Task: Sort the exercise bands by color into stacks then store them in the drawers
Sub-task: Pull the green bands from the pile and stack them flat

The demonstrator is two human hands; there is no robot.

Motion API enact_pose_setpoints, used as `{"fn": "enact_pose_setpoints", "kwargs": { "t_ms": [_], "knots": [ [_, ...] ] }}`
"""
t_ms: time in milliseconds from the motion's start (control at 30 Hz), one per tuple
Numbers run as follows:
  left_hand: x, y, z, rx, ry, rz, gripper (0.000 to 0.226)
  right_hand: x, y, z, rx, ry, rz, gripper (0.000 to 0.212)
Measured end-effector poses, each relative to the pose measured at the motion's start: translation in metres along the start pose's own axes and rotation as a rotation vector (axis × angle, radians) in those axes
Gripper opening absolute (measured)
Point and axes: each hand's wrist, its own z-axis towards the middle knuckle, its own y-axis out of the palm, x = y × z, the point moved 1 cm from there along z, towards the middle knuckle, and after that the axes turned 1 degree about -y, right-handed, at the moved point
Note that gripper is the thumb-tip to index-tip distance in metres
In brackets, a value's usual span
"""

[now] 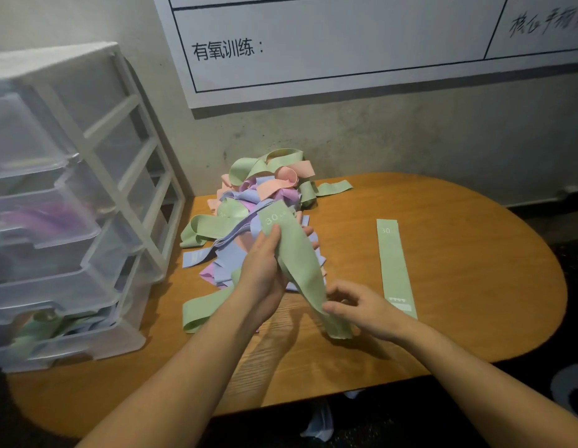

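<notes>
A rounded wooden tabletop (459, 279) fills the middle and right of the frame, pushed up against a rough grey wall (410, 130) that carries a big white wall chart (329, 43) with printed characters across the top of the frame. At the left edge stands a clear plastic drawer unit (64, 202) in a white frame, its drawers stacked one above another; a purple blur shows through one of the middle drawers and pale green and blue through the lowest, though what lies inside is too hazy to name. At the centre of the frame, at the back of the tabletop near the wall, sits a tangled heap of exercise bands (265, 189) in green, pink, lilac and pale blue, spilling forward and left towards the drawers. Right of the heap, and apart from it, a single flat green band (396, 270) lies straight on the wood. In front of the heap, at lower centre, a held green band (297, 253) marked "30" runs slantwise between the hands. The left hand (265, 270) has its grip closed round the band's upper part, thumb pressed on the front face and fingers wrapped behind. The right hand (362, 308) pinches the lower end of that band between thumb and fingers, just above the tabletop.
</notes>
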Motion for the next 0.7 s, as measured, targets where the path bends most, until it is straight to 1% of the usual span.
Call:
{"fn": "enact_pose_setpoints", "kwargs": {
  "t_ms": [67, 100, 167, 233, 267, 333, 400, 433, 467, 533, 633, 700],
  "knots": [
    [-0.002, -0.002, 0.003, 0.036, -0.042, -0.07, 0.028, 0.003, 0.001, -0.002, -0.016, 0.001, 0.029, 0.013],
    [-0.003, -0.005, 0.005, 0.072, -0.071, -0.106, 0.03, 0.003, 0.0, -0.003, -0.026, 0.008, 0.074, 0.012],
    [-0.006, -0.015, 0.012, 0.151, -0.134, -0.201, 0.034, 0.002, -0.003, -0.006, -0.039, 0.035, 0.193, 0.026],
    [-0.007, -0.026, 0.02, 0.221, -0.18, -0.297, 0.039, 0.005, -0.009, -0.009, -0.045, 0.062, 0.241, 0.042],
    [-0.006, -0.03, 0.021, 0.255, -0.192, -0.307, 0.039, 0.007, -0.013, -0.01, -0.051, 0.068, 0.269, 0.046],
    [-0.006, -0.039, 0.022, 0.313, -0.213, -0.283, 0.036, 0.012, -0.021, -0.011, -0.117, 0.096, 0.404, 0.045],
    [-0.01, -0.045, 0.023, 0.333, -0.226, -0.293, 0.033, 0.014, -0.026, -0.014, -0.251, 0.155, 0.575, 0.043],
    [-0.013, -0.047, 0.024, 0.333, -0.233, -0.31, 0.031, 0.014, -0.027, -0.015, -0.297, 0.172, 0.623, 0.04],
    [-0.017, -0.05, 0.026, 0.336, -0.238, -0.318, 0.028, 0.013, -0.028, -0.015, -0.302, 0.176, 0.639, 0.036],
    [-0.024, -0.054, 0.031, 0.356, -0.251, -0.335, 0.023, 0.011, -0.03, -0.011, -0.183, 0.187, 0.658, 0.029],
    [-0.031, -0.058, 0.032, 0.348, -0.268, -0.315, 0.021, 0.009, -0.032, -0.004, 0.081, 0.207, 0.707, 0.026],
    [-0.033, -0.058, 0.031, 0.352, -0.255, -0.302, 0.018, 0.011, -0.032, -0.001, 0.278, 0.216, 0.55, 0.026]
  ]
}}
